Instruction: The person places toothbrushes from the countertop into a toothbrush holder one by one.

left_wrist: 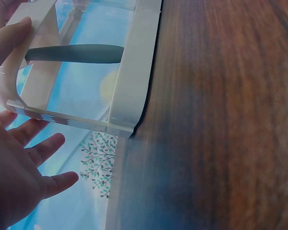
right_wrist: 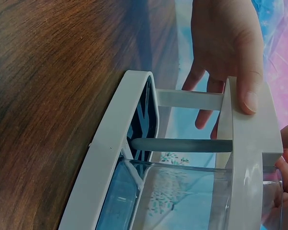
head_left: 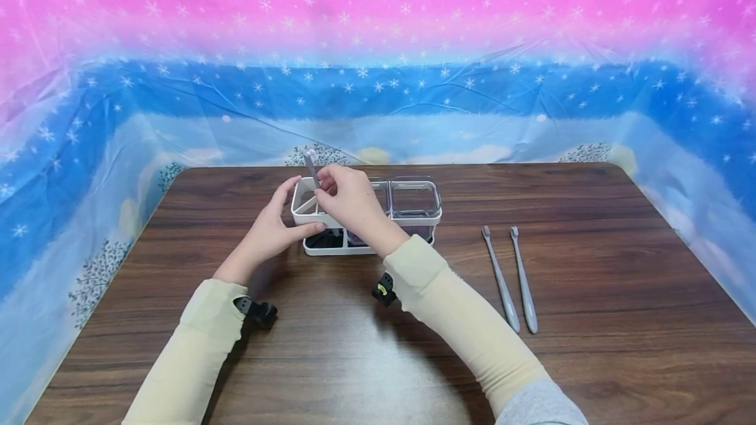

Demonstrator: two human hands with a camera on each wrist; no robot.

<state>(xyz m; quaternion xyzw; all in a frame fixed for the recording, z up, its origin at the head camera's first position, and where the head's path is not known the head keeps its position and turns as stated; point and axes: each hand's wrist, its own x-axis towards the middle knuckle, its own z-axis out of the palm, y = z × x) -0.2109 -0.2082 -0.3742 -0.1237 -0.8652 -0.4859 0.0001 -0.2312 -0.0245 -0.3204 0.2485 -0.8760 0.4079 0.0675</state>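
A white toothbrush holder (head_left: 407, 221) with clear cups (head_left: 415, 199) stands toward the back of the table. My left hand (head_left: 270, 227) grips the upper rim at its left end, thumb on the front and fingers around the outer side. Between thumb and fingertips, my right hand (head_left: 351, 201) pinches a grey toothbrush (head_left: 311, 166) near its head, bristle end up. The handle (right_wrist: 182, 145) passes down through the holder's left slot, its rounded end at the dark-floored base (right_wrist: 116, 124). In the left wrist view the same handle (left_wrist: 77, 53) spans the frame between upper rim and base.
Two more grey toothbrushes, one left (head_left: 501, 281) and one right (head_left: 524, 281), lie side by side on the wooden table (head_left: 614, 267), right of the holder. A snowflake-patterned cloth (head_left: 378, 84) hangs around the table's back and sides. Black wrist cameras (head_left: 257, 312) sit at both cuffs.
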